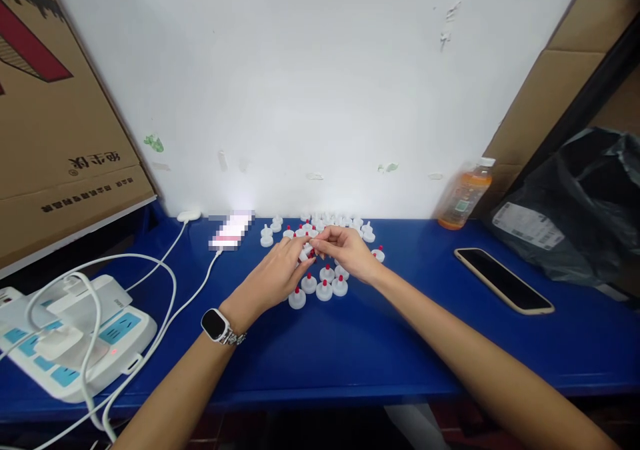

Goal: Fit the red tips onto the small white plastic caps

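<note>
My left hand (275, 271), with a watch on its wrist, has its fingers curled round a white nozzle cap (304, 255), mostly hidden by the fingers. Against its fingertips, my right hand (346, 251) is closed in a pinch, and what lies between those fingers is too small to make out. Several white caps with red tips stand upright in front of and around the hands, such as a red-tipped cap (325, 291) nearest me. Behind the hands, by the wall, are several plain white caps without red tips, among them a plain cap (369, 233).
On the left lie a white power strip (107, 337) with looping cables and a lit, blurred-out phone (233, 230). To the right are a dark-screened phone (503, 280), a bottle of orange drink (466, 195) and a black plastic bag (575, 203). A cardboard box (60, 123) stands at left.
</note>
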The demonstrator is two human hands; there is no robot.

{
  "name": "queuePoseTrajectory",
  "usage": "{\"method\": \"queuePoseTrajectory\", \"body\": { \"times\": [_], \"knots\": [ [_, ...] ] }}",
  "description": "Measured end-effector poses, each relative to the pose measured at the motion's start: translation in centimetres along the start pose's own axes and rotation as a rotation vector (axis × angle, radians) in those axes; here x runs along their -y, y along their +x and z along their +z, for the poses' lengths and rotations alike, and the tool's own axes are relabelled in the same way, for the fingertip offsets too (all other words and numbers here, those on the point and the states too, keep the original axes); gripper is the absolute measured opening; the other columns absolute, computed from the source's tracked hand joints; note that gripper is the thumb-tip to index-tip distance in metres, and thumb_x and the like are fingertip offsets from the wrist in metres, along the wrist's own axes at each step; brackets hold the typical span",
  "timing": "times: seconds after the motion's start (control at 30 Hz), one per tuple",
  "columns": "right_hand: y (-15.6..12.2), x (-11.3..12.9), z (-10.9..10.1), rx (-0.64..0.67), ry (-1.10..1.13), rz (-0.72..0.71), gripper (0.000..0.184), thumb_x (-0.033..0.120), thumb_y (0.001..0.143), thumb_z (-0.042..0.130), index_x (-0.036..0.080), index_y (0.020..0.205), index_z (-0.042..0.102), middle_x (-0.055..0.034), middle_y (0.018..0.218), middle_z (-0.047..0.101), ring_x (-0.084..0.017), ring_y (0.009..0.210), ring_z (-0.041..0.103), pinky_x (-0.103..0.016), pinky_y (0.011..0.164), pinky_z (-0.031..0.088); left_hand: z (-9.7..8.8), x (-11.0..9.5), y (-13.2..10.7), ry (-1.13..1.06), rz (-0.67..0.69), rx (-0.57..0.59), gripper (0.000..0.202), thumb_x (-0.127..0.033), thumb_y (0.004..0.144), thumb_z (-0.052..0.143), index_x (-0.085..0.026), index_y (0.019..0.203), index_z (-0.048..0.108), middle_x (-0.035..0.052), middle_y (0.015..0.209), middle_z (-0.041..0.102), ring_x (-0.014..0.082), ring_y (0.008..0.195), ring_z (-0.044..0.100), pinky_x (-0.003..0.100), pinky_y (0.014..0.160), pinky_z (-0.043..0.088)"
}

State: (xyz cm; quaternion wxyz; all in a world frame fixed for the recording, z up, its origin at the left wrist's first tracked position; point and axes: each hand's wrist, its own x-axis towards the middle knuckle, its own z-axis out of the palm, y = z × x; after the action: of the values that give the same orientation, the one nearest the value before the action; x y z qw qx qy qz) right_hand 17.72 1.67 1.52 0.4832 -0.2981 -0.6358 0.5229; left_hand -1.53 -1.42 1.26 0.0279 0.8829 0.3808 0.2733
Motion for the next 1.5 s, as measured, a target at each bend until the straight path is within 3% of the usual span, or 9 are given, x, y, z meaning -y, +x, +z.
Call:
{"method": "queuePoseTrajectory", "body": {
  "times": [0.3, 0.47, 0.6, 0.77, 0.97, 1.1, 1.2, 1.37, 1.5],
  "knots": [
    [-0.2, 1.1, 0.9, -0.002, -0.008, -0.054, 0.035, 0.047, 0.075, 0.076, 0.018, 0.073, 0.056, 0.0016, 0.066, 0.06, -0.011, 0.061, 0.053, -0.027, 0.062, 0.045, 0.4, -0.5, 0.0, -0.249, -0.066, -0.003, 0.046, -0.041, 0.103, 0.036, -0.025, 0.146, 0.032, 0.0122, 0.143, 0.048, 0.0246, 0.13, 0.05, 0.043, 0.106, 0.045],
    [0.4, 1.5, -0.1, -0.003, -0.257, -0.101, 0.025, 0.04, 0.083, 0.067, 0.018, 0.078, 0.058, 0.0002, 0.069, 0.061, -0.012, 0.062, 0.054, -0.026, 0.061, 0.043, -0.7, 0.9, 0.1, -0.207, -0.147, -0.072, 0.066, -0.051, 0.097, 0.05, -0.024, 0.152, 0.026, 0.0115, 0.137, 0.053, 0.0267, 0.128, 0.049, 0.046, 0.108, 0.041],
    [1.0, 0.9, -0.5, 0.123, -0.614, -0.068, 0.011, 0.025, 0.085, 0.06, 0.017, 0.077, 0.06, 0.0002, 0.067, 0.063, -0.011, 0.059, 0.053, -0.025, 0.057, 0.039, -1.8, 2.9, -0.1, -0.159, -0.205, -0.201, 0.039, -0.045, 0.103, 0.036, -0.022, 0.128, 0.054, 0.0068, 0.117, 0.062, 0.0224, 0.109, 0.056, 0.041, 0.098, 0.045],
    [2.0, -0.5, 0.4, 0.324, -0.937, -0.133, 0.009, 0.012, 0.08, 0.058, 0.017, 0.073, 0.061, 0.0013, 0.065, 0.063, -0.011, 0.058, 0.054, -0.024, 0.059, 0.037, -1.9, 3.9, -0.2, -0.082, -0.207, -0.185, 0.034, -0.043, 0.102, 0.037, -0.021, 0.106, 0.062, 0.0053, 0.103, 0.064, 0.0222, 0.1, 0.056, 0.04, 0.091, 0.044],
    [2.7, -0.9, 1.2, 0.315, -0.879, -0.124, 0.011, 0.022, 0.085, 0.059, 0.017, 0.094, 0.063, 0.0014, 0.067, 0.066, -0.012, 0.06, 0.058, -0.024, 0.061, 0.038, -2.5, 4.9, -0.5, -0.017, -0.253, -0.243, 0.032, -0.034, 0.103, 0.033, -0.02, 0.102, 0.063, 0.0066, 0.104, 0.065, 0.0229, 0.103, 0.057, 0.04, 0.093, 0.044],
    [5.4, -0.6, 1.4, 0.184, -0.945, -0.126, 0.021, 0.034, 0.091, 0.055, 0.017, 0.099, 0.065, 0.0006, 0.061, 0.064, -0.014, 0.057, 0.056, -0.026, 0.059, 0.037, -3.0, 6.2, -1.1, 0.042, -0.392, -0.294, 0.028, -0.028, 0.1, 0.036, -0.02, 0.103, 0.063, 0.0072, 0.101, 0.067, 0.024, 0.098, 0.06, 0.04, 0.089, 0.047],
    [9.2, -0.8, 2.2, 0.169, -1.098, -0.13, 0.019, 0.03, 0.089, 0.056, 0.016, 0.095, 0.068, -0.0046, 0.075, 0.07, -0.017, 0.068, 0.06, -0.027, 0.066, 0.039, -2.7, 6.6, -1.4, 0.084, -0.461, -0.279, 0.023, -0.028, 0.097, 0.042, -0.02, 0.101, 0.063, 0.0077, 0.095, 0.068, 0.0245, 0.091, 0.062, 0.04, 0.083, 0.049],
    [14.7, -2.3, 4.6, 0.207, -1.32, -0.031, 0.027, 0.029, 0.085, 0.063, 0.016, 0.107, 0.069, -0.0094, 0.101, 0.073, -0.023, 0.096, 0.064, -0.031, 0.085, 0.042, -1.9, 6.5, -1.6, 0.11, -0.45, -0.212, 0.018, -0.024, 0.095, 0.045, -0.02, 0.099, 0.062, 0.0082, 0.094, 0.066, 0.0238, 0.086, 0.062, 0.039, 0.078, 0.051],
    [16.1, -3.6, 5.6, 0.215, -1.286, -0.006, 0.018, 0.021, 0.082, 0.064, 0.013, 0.095, 0.072, -0.0113, 0.098, 0.074, -0.021, 0.093, 0.065, -0.027, 0.081, 0.044, -1.8, 6.0, -1.5, 0.118, -0.443, -0.169, 0.016, -0.025, 0.096, 0.045, -0.02, 0.098, 0.061, 0.008, 0.093, 0.064, 0.0253, 0.09, 0.061, 0.042, 0.082, 0.051]
  ]
}}
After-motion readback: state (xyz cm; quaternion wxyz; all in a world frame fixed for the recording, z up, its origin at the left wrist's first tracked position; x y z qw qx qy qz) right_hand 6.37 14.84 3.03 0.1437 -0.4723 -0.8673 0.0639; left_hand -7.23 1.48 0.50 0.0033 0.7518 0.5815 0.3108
